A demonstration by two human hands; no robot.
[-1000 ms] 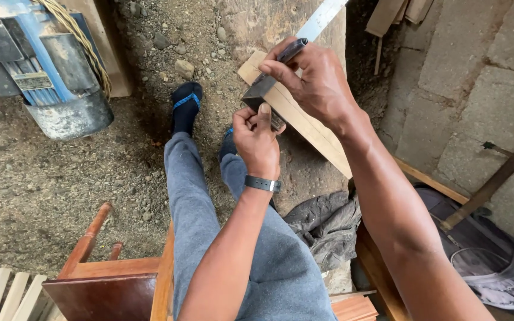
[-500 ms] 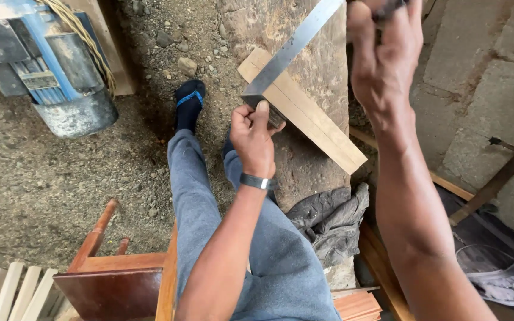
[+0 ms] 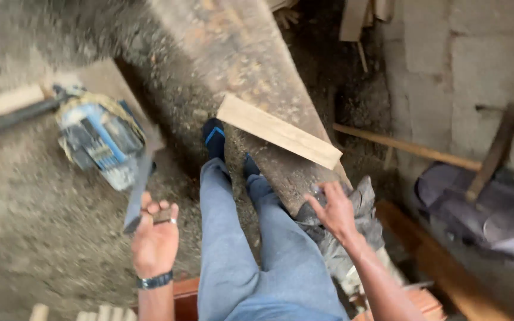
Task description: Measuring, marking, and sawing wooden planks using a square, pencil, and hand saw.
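Observation:
My left hand (image 3: 154,238) grips the handle of a long flat-bladed knife (image 3: 141,178), whose blade points up and away over the dirt floor. My right hand (image 3: 335,211) hovers with fingers apart over a crumpled grey cloth (image 3: 361,229) beside my right leg; whether it touches the cloth I cannot tell. A pale wooden slat (image 3: 278,131) lies loose across a big worn chopping block (image 3: 239,53), just beyond my feet in dark socks. Neither hand touches the slat.
A blue and grey motor machine (image 3: 99,139) sits on the dirt at the left. Long wooden sticks (image 3: 406,148) and a dark bag (image 3: 477,202) lie by the block wall on the right. I sit on a reddish wooden seat (image 3: 182,291).
The knife was in my right hand, raised over the slat; now my left hand holds it, off to the left. My left hand let go of the slat. My right hand dropped toward the cloth.

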